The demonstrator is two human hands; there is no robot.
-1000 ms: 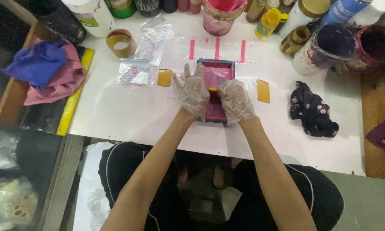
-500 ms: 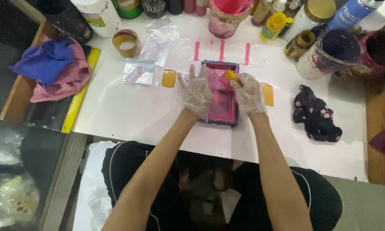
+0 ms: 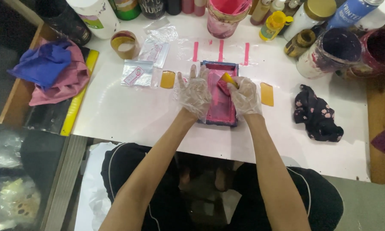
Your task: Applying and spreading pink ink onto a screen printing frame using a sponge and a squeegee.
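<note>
A small blue-framed printing screen point(image 3: 221, 112) covered in pink ink lies on the white table point(image 3: 128, 115). My left hand point(image 3: 195, 92), in a clear plastic glove, lies flat with fingers spread on the frame's left side. Also gloved, my right hand point(image 3: 245, 95) grips a small yellow scraper point(image 3: 228, 79) and presses it onto the pink mesh near the frame's upper right.
Two more yellow scrapers point(image 3: 167, 79) point(image 3: 267, 94) lie either side of the frame. A dark floral rag point(image 3: 316, 113) sits right, paint jars point(image 3: 329, 51) and a pink pot point(image 3: 225, 15) behind, plastic bags point(image 3: 137, 72), a tape roll point(image 3: 125, 42), cloths point(image 3: 51, 70) left.
My right hand has taken the yellow scraper to the upper part of the screen and is dragging it over the pink ink. My left hand moved to the frame's left side.
</note>
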